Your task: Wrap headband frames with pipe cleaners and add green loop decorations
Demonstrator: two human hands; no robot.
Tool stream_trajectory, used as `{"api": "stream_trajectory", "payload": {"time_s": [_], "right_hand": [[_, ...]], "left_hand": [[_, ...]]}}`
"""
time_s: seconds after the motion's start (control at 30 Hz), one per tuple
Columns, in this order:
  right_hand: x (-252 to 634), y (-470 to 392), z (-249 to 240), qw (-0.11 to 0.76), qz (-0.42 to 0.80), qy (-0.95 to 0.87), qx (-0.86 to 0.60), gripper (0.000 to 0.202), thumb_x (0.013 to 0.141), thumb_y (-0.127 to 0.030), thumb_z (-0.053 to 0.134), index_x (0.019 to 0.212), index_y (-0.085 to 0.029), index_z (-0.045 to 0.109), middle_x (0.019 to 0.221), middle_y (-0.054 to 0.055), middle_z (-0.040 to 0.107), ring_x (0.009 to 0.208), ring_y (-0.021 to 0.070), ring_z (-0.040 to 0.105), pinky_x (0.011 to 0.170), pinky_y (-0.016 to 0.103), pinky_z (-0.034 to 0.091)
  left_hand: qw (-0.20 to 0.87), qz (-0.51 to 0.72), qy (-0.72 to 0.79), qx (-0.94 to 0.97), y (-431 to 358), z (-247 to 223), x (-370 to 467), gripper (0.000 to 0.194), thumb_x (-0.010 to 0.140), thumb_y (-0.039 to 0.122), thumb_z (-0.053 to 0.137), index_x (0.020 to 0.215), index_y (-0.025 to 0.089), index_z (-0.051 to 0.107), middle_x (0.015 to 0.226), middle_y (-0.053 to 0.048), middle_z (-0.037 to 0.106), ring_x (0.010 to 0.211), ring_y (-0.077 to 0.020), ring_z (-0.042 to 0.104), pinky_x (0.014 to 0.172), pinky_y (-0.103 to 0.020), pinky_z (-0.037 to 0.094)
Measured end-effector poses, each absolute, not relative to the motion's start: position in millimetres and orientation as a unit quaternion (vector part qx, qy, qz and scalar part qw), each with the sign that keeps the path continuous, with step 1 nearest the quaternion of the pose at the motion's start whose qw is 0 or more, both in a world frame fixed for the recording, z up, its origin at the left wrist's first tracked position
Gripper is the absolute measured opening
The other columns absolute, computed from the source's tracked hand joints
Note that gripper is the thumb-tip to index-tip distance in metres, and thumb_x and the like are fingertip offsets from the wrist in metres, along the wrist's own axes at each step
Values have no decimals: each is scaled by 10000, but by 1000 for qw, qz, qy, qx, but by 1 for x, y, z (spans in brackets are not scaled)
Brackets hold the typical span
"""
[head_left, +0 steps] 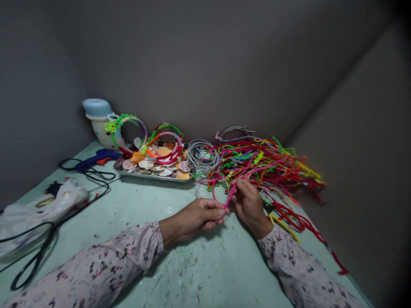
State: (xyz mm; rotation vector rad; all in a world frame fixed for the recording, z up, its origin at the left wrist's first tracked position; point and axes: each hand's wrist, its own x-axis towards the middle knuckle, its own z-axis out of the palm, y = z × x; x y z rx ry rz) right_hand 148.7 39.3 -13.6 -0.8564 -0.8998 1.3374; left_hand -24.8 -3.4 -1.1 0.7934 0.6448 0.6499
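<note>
My left hand (194,219) pinches a pink pipe cleaner (230,196) between thumb and fingers, at the near side of a thin wire ring (196,188). Part of the ring is wound in pink. Close by on the right, my right hand (249,204) has its fingers closed on the same pipe cleaner, a little higher up. The fingers partly hide where pipe cleaner and ring meet. Just beyond the hands lie a coil of grey wire rings (203,156) and a tangled heap of coloured pipe cleaners (272,164).
A metal tray (150,176) of seashells (165,172) carries wrapped hoops (146,124). Left of it are a blue glue gun (99,159) with a looping black cord (53,231), a plastic bag (61,201) and a blue-lidded container (98,115). Grey walls (205,64) stand behind and right.
</note>
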Motion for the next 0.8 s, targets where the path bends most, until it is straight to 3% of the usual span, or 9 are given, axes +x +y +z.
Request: {"api": "stream_trajectory", "payload": {"time_s": [0.4, 0.6, 0.8], "right_hand": [[149, 40, -10, 602, 606, -371, -364, 181, 723, -350, 714, 687, -191, 636, 536, -47, 496, 430, 67, 411, 382, 167, 347], [148, 38, -13, 586, 620, -381, -357, 202, 728, -377, 712, 700, -191, 637, 547, -43, 523, 430, 71, 444, 378, 170, 361], [144, 31, -14, 544, 645, -399, -359, 237, 742, -412, 701, 745, -181, 647, 531, -44, 525, 412, 80, 469, 348, 179, 353]], "left_hand": [[847, 295, 254, 362, -7, 4, -26, 288, 749, 261, 736, 982, 104, 672, 664, 1, 582, 408, 0, 394, 397, -146, 219], [848, 309, 263, 343, -9, 2, -23, 280, 752, 304, 739, 934, 105, 665, 713, -28, 601, 535, -58, 534, 481, -160, 353], [834, 326, 268, 355, -5, -2, -21, 258, 736, 287, 753, 880, 97, 654, 690, -12, 600, 482, -39, 495, 482, -166, 368]]}}
